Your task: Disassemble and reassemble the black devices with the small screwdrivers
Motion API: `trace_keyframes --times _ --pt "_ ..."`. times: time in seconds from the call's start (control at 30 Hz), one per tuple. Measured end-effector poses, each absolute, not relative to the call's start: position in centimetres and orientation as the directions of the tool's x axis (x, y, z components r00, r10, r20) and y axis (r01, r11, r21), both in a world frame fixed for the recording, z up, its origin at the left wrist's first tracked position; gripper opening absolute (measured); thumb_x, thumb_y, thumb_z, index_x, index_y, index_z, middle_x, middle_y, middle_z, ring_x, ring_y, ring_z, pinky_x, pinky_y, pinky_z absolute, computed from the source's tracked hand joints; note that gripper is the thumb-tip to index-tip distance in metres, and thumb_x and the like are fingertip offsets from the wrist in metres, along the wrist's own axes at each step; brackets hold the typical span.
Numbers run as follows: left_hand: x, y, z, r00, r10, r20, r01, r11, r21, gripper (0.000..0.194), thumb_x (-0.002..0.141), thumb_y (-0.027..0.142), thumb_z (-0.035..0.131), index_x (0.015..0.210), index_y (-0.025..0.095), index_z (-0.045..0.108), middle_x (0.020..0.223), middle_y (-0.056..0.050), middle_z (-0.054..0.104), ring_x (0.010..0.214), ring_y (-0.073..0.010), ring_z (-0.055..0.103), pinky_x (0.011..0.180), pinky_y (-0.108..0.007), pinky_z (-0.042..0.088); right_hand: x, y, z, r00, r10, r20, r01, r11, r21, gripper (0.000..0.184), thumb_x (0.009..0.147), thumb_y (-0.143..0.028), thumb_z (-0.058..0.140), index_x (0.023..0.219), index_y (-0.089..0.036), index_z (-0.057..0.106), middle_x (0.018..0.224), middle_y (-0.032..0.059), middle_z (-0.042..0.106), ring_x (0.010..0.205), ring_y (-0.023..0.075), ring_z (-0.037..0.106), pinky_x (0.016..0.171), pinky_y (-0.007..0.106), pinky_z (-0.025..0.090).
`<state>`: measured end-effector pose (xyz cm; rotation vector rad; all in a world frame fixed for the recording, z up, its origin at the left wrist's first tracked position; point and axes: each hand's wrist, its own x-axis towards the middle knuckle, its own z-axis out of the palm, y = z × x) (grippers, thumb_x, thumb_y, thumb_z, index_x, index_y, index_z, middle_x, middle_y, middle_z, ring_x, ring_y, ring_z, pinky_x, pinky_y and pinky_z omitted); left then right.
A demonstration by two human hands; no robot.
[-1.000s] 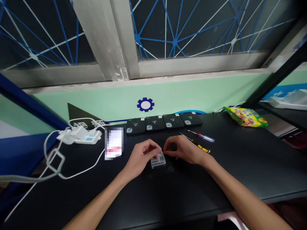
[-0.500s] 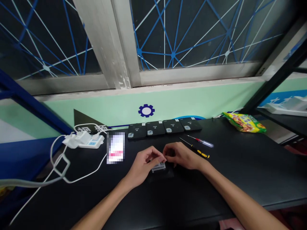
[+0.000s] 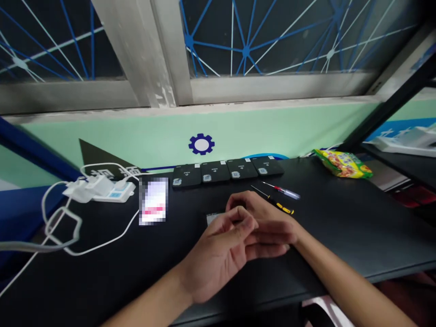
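Note:
My left hand (image 3: 225, 247) is turned with its palm up, close to the camera. Its thumb and forefinger are pinched together, and the other fingers stretch to the right. Whatever the pinch may hold is too small to make out. Behind it, my right hand (image 3: 257, 206) rests over the table with curled fingers, their tips hidden by the left hand. Under both lies a dark flat device with a white printed label (image 3: 213, 219), mostly covered. To the right of my right hand are a yellow-and-black screwdriver (image 3: 283, 207) and a clear-handled screwdriver with a red collar (image 3: 288, 192).
Several flat black boxes (image 3: 187, 175) with stickers stand in a row along the wall. A phone with a blurred screen (image 3: 154, 200) lies left of them, near a white power strip (image 3: 119, 192) with looping cables. A yellow-green snack bag (image 3: 344, 164) sits at the back right.
My left hand has lifted off the labelled device, come nearer the camera and rolled palm up, its fingers now crossing before my right hand. The right hand has stayed about where it was.

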<state>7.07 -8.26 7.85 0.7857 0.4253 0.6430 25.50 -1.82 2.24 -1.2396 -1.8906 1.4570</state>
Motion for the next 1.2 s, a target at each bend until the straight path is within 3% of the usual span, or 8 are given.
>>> trace_keyframes --times 0.1,0.23,0.33,0.47,0.6,0.97,1.07,1.2 --pt "6.0 -6.3 6.9 0.687 0.721 -0.091 -0.349 0.437 0.829 0.031 0.098 0.049 0.077 0.095 0.020 0.066 0.116 -0.015 0.082 0.117 -0.0357 0.076 0.105 -0.053 0.059 25.4 -1.5 2.0 -0.498 0.865 -0.068 0.372 0.141 -0.918 0.010 0.091 -0.027 0.069 0.088 -0.019 0.073 0.078 0.0014 0.072 0.073 0.0189 0.065 0.063 0.027 0.050" --pt "3.3 -2.6 4.3 0.447 0.895 -0.019 -0.153 0.097 0.983 0.026 0.098 0.042 0.076 0.093 0.017 0.069 0.090 -0.008 0.079 0.081 -0.0234 0.076 0.081 -0.039 0.064 25.0 -1.3 0.5 -0.492 0.870 -0.037 0.305 0.132 -0.943 0.009 0.092 -0.028 0.071 0.094 -0.019 0.072 0.077 -0.0007 0.065 0.064 0.0146 0.057 0.057 0.025 0.054" --pt "1.3 -0.5 1.9 0.240 0.969 0.062 0.024 -0.069 0.997 0.019 0.097 0.036 0.075 0.094 0.018 0.074 0.086 -0.005 0.077 0.079 -0.0215 0.075 0.080 -0.035 0.061 24.7 -1.3 -0.3 -0.484 0.873 -0.067 0.266 0.074 -0.961 0.013 0.094 -0.031 0.070 0.098 -0.019 0.071 0.072 -0.0025 0.059 0.057 0.0127 0.053 0.050 0.024 0.055" --pt "0.1 0.3 -0.1 0.192 0.971 0.141 0.225 -0.183 0.957 0.015 0.099 0.035 0.073 0.096 0.020 0.077 0.094 -0.005 0.080 0.091 -0.0226 0.075 0.086 -0.033 0.055 24.6 -1.2 -0.6 -0.449 0.891 -0.070 0.249 0.049 -0.967 0.016 0.093 -0.030 0.073 0.104 -0.019 0.069 0.070 -0.0046 0.057 0.055 0.0118 0.055 0.048 0.023 0.055" --pt "0.5 -0.1 -0.3 0.261 0.959 0.113 0.299 -0.192 0.935 0.018 0.098 0.037 0.072 0.094 0.021 0.078 0.095 -0.005 0.080 0.091 -0.0242 0.073 0.082 -0.032 0.053 24.6 -1.0 -0.9 -0.428 0.897 -0.114 0.214 -0.022 -0.977 0.023 0.090 -0.028 0.076 0.109 -0.019 0.067 0.068 -0.0060 0.057 0.054 0.0120 0.058 0.046 0.021 0.053" --pt "1.0 -0.6 -0.1 0.329 0.944 0.014 0.151 -0.068 0.986 0.021 0.095 0.039 0.076 0.094 0.019 0.079 0.092 -0.006 0.080 0.090 -0.0246 0.073 0.083 -0.034 0.053 24.5 -0.4 -1.3 -0.418 0.899 -0.133 0.146 -0.078 -0.986 0.023 0.098 -0.037 0.067 0.111 -0.018 0.068 0.064 -0.0050 0.057 0.051 0.0130 0.058 0.043 0.021 0.049" --pt "1.1 -0.7 0.0 0.313 0.950 0.007 0.123 -0.048 0.991 0.020 0.095 0.038 0.076 0.096 0.019 0.080 0.094 -0.007 0.082 0.092 -0.0253 0.075 0.085 -0.035 0.054 24.1 -0.8 -1.0 -0.333 0.942 -0.043 0.133 0.002 -0.991 0.026 0.100 -0.043 0.066 0.109 -0.018 0.068 0.065 -0.0047 0.056 0.050 0.0125 0.055 0.043 0.022 0.044" --pt "1.3 -1.0 -0.2 0.282 0.959 0.026 0.046 -0.040 0.998 0.019 0.093 0.036 0.080 0.103 0.020 0.081 0.101 -0.008 0.083 0.099 -0.0267 0.077 0.091 -0.036 0.055 23.2 -1.7 0.0 -0.288 0.940 0.183 0.117 0.224 -0.967 0.023 0.102 -0.042 0.069 0.114 -0.022 0.071 0.079 -0.0007 0.062 0.066 0.0146 0.057 0.058 0.026 0.047"
